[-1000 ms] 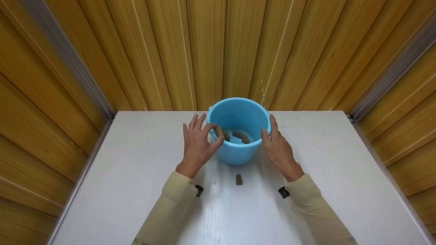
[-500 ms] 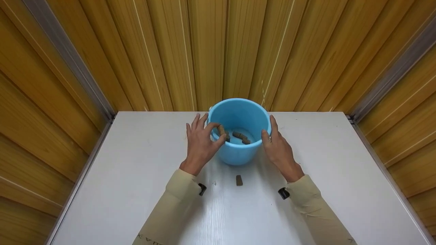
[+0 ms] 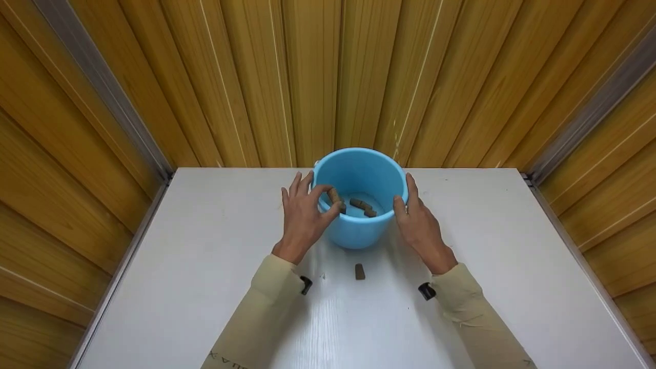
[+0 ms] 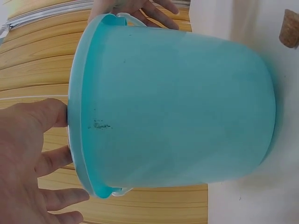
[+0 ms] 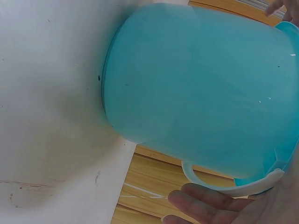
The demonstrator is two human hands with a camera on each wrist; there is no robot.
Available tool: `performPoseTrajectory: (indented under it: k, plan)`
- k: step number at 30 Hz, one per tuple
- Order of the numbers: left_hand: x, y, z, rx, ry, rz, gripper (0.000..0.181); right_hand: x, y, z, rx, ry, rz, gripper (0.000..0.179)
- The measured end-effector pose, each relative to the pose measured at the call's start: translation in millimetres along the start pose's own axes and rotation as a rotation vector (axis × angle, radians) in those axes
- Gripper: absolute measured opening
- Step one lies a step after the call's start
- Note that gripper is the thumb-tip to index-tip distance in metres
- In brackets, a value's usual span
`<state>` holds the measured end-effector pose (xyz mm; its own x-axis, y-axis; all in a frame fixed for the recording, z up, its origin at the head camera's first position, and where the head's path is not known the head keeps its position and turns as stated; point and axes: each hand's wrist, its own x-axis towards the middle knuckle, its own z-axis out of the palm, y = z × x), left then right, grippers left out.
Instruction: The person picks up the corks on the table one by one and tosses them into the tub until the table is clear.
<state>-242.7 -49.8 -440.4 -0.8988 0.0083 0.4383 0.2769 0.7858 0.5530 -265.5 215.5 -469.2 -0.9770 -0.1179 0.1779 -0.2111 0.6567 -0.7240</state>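
Note:
A light-blue bucket (image 3: 356, 233) stands upright on the white table, its mouth facing up. At the left part of its rim, my left hand (image 3: 303, 218) pinches a brown cork (image 3: 333, 195) between thumb and forefinger, the other fingers spread. My right hand (image 3: 423, 225) holds the opposite side of the rim, thumb at the edge and fingers along the outside. Several brown corks (image 3: 361, 204) lie on the bucket's floor. One more tapered cork (image 3: 360, 271) is on the table in front of the bucket, also visible in the left wrist view.
The white table (image 3: 205, 246) runs back to a wood-patterned panel wall (image 3: 307, 77), with similar panels at both sides. A pale bail handle (image 5: 233, 189) hangs on the bucket's side close to my right fingers.
My left hand has shifted slightly right, bringing the pinched cork further over the bucket's mouth; in the last half second it barely moves. The right hand and bucket stay in place.

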Motion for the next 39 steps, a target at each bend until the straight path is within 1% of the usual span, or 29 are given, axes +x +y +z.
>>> performPoseTrajectory:
  k: [8,15,21,23,29,39]
  plan:
    - [0.5,2.7,-1.5,0.001,-0.026,-0.029,0.037,-0.1,0.3,-0.1,-0.014,-0.009,0.006,0.076]
    - [0.6,4.6,-2.8,0.002,-0.049,-0.054,0.046,0.5,0.1,-0.5,-0.013,-0.013,0.0,0.075]
    - [0.2,5.5,-2.5,0.016,-0.054,-0.07,0.048,0.1,0.5,-0.5,-0.008,-0.024,0.016,0.076]
    - [-0.5,4.9,-1.6,0.022,-0.046,-0.066,0.048,0.3,0.5,-0.4,-0.005,-0.023,0.018,0.076]
    - [-4.5,3.8,0.5,0.028,-0.009,-0.036,0.047,0.0,0.1,0.3,-0.011,0.003,-0.01,0.074]
    - [-12.4,3.7,0.3,0.011,0.028,-0.038,0.051,-0.8,-0.2,-0.4,-0.008,-0.008,0.006,0.073]
